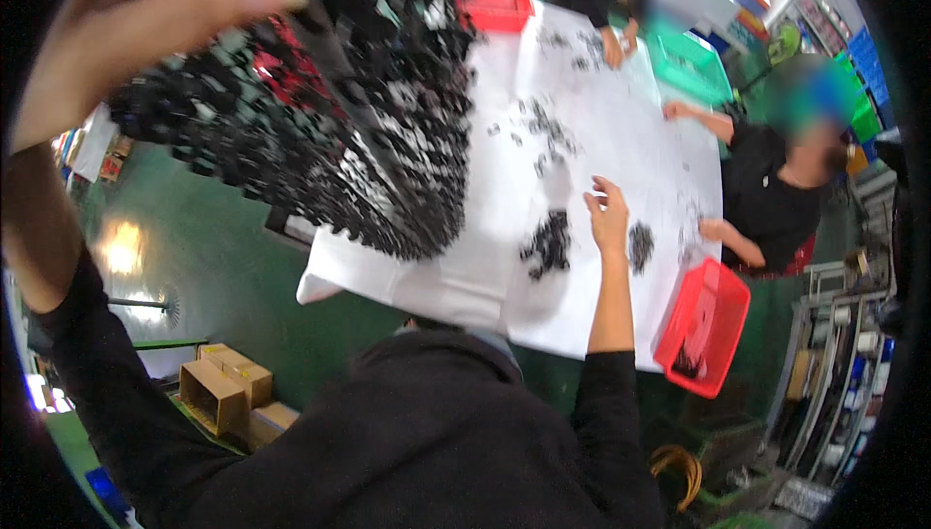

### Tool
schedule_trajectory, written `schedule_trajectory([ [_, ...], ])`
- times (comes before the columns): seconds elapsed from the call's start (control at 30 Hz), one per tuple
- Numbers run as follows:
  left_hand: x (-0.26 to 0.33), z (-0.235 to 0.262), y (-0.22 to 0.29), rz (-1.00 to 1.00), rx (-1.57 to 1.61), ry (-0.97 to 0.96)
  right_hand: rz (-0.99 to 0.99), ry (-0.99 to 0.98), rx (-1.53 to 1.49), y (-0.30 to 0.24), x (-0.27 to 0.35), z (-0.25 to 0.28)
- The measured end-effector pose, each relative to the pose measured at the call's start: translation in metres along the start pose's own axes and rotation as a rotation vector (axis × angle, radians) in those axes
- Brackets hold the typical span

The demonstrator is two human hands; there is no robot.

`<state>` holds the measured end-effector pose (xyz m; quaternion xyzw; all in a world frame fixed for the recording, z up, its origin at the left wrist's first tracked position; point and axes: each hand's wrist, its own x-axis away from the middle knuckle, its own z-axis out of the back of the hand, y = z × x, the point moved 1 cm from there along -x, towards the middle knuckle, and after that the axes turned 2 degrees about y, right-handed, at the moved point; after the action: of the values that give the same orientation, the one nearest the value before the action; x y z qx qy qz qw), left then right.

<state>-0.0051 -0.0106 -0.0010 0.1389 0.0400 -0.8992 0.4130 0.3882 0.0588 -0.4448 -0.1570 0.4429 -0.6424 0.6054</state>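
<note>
High on the left, close to the camera, a rack hung densely with small black parts (407, 73) covers much of the table's left side. My left hand (165, 30) is at its top, with the thumb laid across a dark rod of the rack; the other fingers are mostly hidden. Over the white-covered table (504, 248) my right hand (609, 217) reaches forward, fingers curved and apart, with nothing visible in it. To its left lies a pile of black parts (549, 244), and to its right a smaller dark heap (640, 247).
Loose black parts (548, 136) are scattered farther up the table. A red bin (706, 325) stands at the right corner, another red bin (499, 0) at the far edge, and a green bin (690, 65) at the far right. Two co-workers have hands on the table. Cardboard boxes (221, 388) sit lower left.
</note>
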Motion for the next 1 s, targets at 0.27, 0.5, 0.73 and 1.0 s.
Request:
schedule_trajectory([
  [0.27, -0.025, -0.009, 0.022, -0.294, -0.225, 0.147, 0.541, 0.027, -0.651, -0.292, -0.059, 0.079],
  [0.5, -0.014, -0.013, 0.026, -0.302, -0.082, 0.16, 0.586, -0.258, -0.798, -0.372, -0.063, 0.078],
  [0.73, -0.013, -0.014, 0.024, -0.311, -0.063, 0.148, 0.563, -0.323, -0.787, -0.379, -0.069, 0.075],
  [1.0, -0.02, -0.016, 0.025, -0.315, -0.05, 0.137, 0.597, -0.079, -0.787, -0.374, -0.068, 0.071],
])
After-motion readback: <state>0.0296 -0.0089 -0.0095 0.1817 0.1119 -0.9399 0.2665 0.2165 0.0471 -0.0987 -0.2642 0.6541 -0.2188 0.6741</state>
